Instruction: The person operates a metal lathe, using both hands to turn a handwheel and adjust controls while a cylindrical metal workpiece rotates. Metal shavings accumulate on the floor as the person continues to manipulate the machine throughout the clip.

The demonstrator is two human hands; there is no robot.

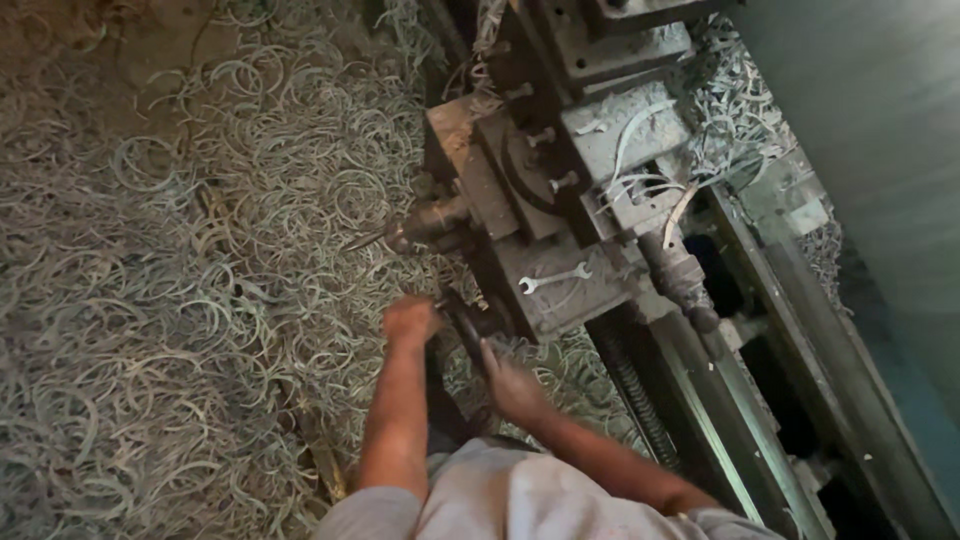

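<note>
Looking down at an old lathe (pixel 600 200) here, and both hands are sitting on the dark handwheel (pixel 468 325) at the front of the carriage. The left hand (pixel 410 322) is clenching into a fist around the wheel's upper rim, and the right hand (pixel 512 388) is gripping the lower rim — fingers wrapping over the edge, so both are grasping the same wheel. The handwheel itself is hanging off the near face of the carriage, just below and left of the flat plate where a small open-ended spanner (pixel 555 278) is lying loose. A second handle with a tapered crank (pixel 425 225) is sticking out to the left a bit higher up. The leadscrew (pixel 630 385) is running along the bed to the right of the hands. The floor (pixel 180 300) is sitting under curly metal swarf — more of it is piling on top of the machine too.
</note>
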